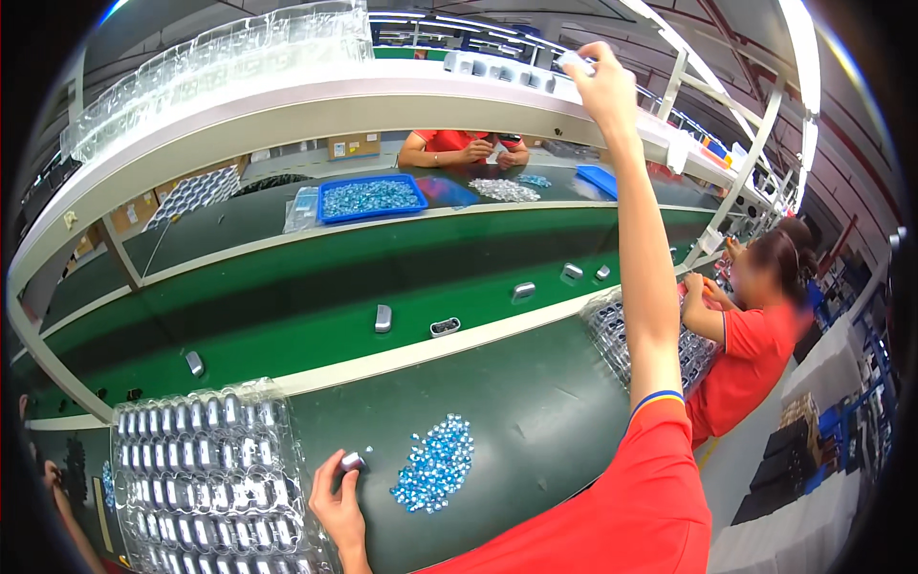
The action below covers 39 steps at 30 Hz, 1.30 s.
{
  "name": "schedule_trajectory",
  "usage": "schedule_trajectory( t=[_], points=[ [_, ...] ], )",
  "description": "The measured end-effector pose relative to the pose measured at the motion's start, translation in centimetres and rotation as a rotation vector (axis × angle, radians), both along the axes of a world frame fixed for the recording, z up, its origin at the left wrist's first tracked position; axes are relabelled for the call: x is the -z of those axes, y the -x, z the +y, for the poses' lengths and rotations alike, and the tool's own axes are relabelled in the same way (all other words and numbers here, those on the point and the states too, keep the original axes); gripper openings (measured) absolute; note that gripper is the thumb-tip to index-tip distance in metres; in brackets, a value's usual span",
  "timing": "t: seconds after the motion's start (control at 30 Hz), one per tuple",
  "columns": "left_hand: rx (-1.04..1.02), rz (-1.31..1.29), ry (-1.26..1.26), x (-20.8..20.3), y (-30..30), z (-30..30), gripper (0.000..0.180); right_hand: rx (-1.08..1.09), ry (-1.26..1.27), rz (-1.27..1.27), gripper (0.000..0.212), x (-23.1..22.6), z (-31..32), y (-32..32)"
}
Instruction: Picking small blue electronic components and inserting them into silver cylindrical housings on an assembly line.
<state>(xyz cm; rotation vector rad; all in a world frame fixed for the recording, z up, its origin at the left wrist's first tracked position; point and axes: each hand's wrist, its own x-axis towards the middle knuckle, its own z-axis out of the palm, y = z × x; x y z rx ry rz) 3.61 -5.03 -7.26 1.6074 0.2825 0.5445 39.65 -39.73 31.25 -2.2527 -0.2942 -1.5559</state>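
Note:
Low in the view, my left hand [337,507] pinches a small rounded silver-grey case [352,461] between thumb and fingers, just above the green tabletop. Beside it lies a loose pile of small blue-and-white pieces [435,464], with one stray piece close to the case. My right arm stretches far up, and my right hand [607,91] is at the overhead shelf [459,86]. Its fingers are closed around something pale and whitish [576,63], too small and partly covered to name. Left of my left hand, a clear plastic tray [206,478] holds rows of similar silver cases.
Several silver cases [383,318] are spaced along the green conveyor belt [258,325]. Clear trays [220,72] stand stacked on the shelf. Across the belt are a blue bin [373,212] of bluish pieces and a co-worker's hands. Another red-shirted person [755,354] works close on the right beside another tray.

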Motion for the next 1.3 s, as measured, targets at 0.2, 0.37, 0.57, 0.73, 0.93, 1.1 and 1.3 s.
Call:
schedule_trajectory(
  t=[0.2, 0.37, 0.57, 0.73, 0.93, 1.1, 1.3],
  points=[
    [0.013, -0.001, -0.019, 0.5, -0.4, 0.2, 0.032, 0.151, 0.156, 0.196, 0.030, -1.5, 0.3, -2.7],
    [0.017, -0.006, -0.018, 0.7, -0.5, 0.3, 0.033, 0.061, 0.218, 0.229, 0.023, -1.2, 1.3, -4.3],
    [0.032, -0.014, -0.080, 1.2, -0.3, 0.8, 0.033, -0.052, 0.154, 0.177, 0.028, -1.0, -1.2, -8.8],
    [0.027, -0.028, -0.061, 0.4, -0.5, 0.4, 0.033, -0.201, 0.040, -0.324, 0.025, 0.5, -0.3, -1.4],
    [-0.001, 0.005, 0.126, 1.9, 0.3, 1.2, 0.033, -0.519, 0.004, 0.035, 0.020, 17.8, 6.5, 12.2],
    [-0.013, -0.061, 0.230, 1.5, -0.1, 0.9, 0.032, -0.783, -0.021, 0.764, 0.020, 35.1, 10.1, 17.7],
    [-0.050, -0.160, 0.265, 0.9, -6.0, -0.3, 0.032, -0.730, -0.257, 0.911, 0.020, 41.8, 10.7, 13.3]
  ],
)
